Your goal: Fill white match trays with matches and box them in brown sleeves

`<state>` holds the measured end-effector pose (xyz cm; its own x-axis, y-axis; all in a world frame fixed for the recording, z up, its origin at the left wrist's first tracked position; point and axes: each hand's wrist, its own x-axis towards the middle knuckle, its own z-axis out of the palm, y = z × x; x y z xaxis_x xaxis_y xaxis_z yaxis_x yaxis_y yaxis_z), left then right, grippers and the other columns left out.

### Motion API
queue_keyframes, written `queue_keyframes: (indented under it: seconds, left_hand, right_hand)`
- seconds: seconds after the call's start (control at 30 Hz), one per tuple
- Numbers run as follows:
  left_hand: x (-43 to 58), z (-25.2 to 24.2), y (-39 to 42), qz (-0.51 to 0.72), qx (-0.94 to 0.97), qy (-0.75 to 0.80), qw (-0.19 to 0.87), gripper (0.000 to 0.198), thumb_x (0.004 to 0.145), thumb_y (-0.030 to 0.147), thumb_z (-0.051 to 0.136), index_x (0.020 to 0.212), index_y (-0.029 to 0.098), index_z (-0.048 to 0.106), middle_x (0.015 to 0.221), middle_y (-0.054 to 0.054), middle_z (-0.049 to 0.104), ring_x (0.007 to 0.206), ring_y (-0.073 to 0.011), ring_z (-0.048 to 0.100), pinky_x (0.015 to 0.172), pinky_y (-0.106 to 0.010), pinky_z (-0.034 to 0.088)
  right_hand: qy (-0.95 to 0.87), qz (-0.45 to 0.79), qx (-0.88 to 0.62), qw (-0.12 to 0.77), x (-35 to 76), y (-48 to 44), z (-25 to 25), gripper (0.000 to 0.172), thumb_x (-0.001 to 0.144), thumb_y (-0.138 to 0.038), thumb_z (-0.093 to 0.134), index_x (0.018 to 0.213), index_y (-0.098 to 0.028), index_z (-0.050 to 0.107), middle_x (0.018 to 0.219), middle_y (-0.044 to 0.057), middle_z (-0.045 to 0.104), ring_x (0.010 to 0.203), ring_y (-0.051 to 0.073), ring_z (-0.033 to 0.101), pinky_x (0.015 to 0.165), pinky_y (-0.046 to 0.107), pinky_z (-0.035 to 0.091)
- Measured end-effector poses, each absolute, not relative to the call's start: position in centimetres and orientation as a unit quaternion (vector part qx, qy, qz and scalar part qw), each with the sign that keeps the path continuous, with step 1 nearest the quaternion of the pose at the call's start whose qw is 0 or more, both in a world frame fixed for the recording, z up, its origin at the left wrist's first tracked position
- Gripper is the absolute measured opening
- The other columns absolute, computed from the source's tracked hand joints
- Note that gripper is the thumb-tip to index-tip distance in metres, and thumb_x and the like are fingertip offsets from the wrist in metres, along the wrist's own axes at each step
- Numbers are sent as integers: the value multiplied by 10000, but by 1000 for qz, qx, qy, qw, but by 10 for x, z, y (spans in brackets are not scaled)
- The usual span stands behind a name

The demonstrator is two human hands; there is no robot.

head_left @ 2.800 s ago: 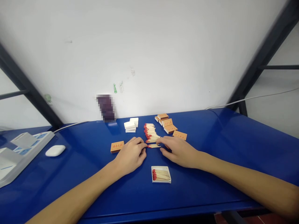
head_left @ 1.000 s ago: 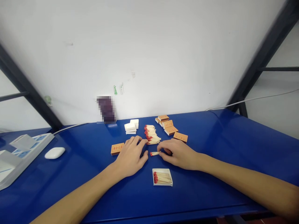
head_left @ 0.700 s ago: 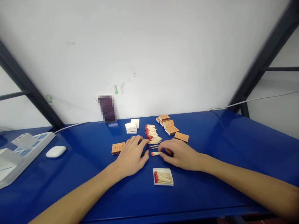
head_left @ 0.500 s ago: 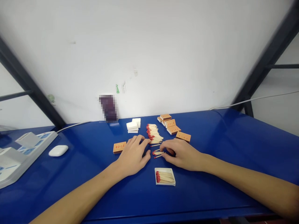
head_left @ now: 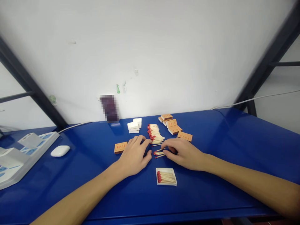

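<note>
A small group of red-headed matches [head_left: 158, 153] lies on the blue tabletop between my hands. My right hand [head_left: 184, 151] is curled over their bare ends, with thumb and index finger closed in on them; the exact contact is partly hidden. My left hand [head_left: 133, 154] rests on the table to the left, fingers spread and holding nothing, its index fingertip close to the large match pile [head_left: 155, 134]. Nearer to me sits a white matchbox tray [head_left: 174, 181] with matches in it. An orange matchbox [head_left: 120, 147] lies just left of my left hand, partly covered by it.
White trays [head_left: 134, 125] are stacked at the back. Several orange matchboxes [head_left: 172, 123] lie back right, one box [head_left: 185, 136] just behind my right hand. On the left are a white case [head_left: 60, 151] and a power strip [head_left: 35, 156]. The wall [head_left: 164, 62] bounds the table behind.
The view has shifted slightly. My right hand's fingertips stay at the small match group, with hardly any visible movement. My left hand keeps its place.
</note>
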<state>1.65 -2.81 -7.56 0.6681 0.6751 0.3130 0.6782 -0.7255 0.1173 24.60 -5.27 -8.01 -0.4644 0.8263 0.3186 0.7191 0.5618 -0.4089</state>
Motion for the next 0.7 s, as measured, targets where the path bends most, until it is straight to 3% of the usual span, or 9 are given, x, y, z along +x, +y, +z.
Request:
queue_keyframes:
  seconds: [0.37, 0.6, 0.7]
  left_hand:
    - [16, -75, -28, -170, -912, -372, 9, 316, 946, 262, 480, 1250, 197, 534, 1113, -90, 569, 1016, -266, 532, 879, -455, 467]
    - [17, -75, -28, -173, -912, -372, 7, 189, 941, 258, 474, 1100, 199, 557, 1080, -73, 582, 976, -255, 534, 844, -435, 461]
    - [17, -75, -28, -166, -913, -372, 6, 200, 947, 263, 471, 1118, 202, 554, 1088, -75, 578, 980, -258, 532, 844, -437, 457]
  right_hand:
    - [-855, 113, -449, 231, 247, -53, -79, 303, 935, -255, 504, 1150, -191, 707, 878, 62, 739, 747, 195, 653, 698, 307, 458]
    - [-862, 93, -452, 212, 245, -55, -75, 319, 942, -272, 515, 1199, -200, 689, 952, 75, 753, 813, 217, 673, 729, 319, 472]
    - [-867, 89, -445, 206, 245, -56, -74, 323, 943, -263, 520, 1219, -202, 676, 992, 73, 753, 832, 218, 674, 732, 315, 468]
